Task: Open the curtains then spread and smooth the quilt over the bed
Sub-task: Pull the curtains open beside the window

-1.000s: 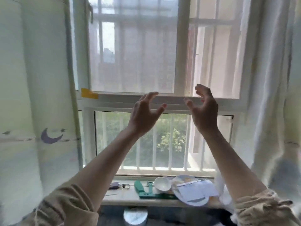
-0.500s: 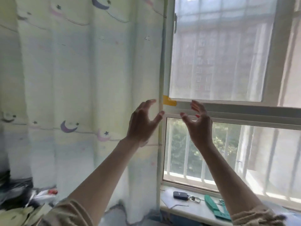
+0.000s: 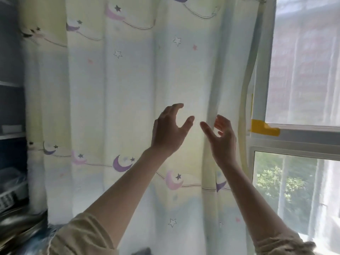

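We raise our left hand (image 3: 170, 133) and right hand (image 3: 223, 137), two, fingers spread, empty, before one curtain (image 3: 110, 89); contact unclear.

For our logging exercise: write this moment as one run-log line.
phase: reach for curtain | left hand: open, empty | right hand: open, at curtain fold | window: partly uncovered

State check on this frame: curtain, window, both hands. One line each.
Curtain: drawn across the left part of the window, hanging in folds.
Window: right part uncovered; sheer fabric over the upper pane.
Left hand: open, fingers spread, raised in front of the curtain, gripping nothing.
Right hand: open, raised by the curtain's edge fold; contact with the fabric unclear.
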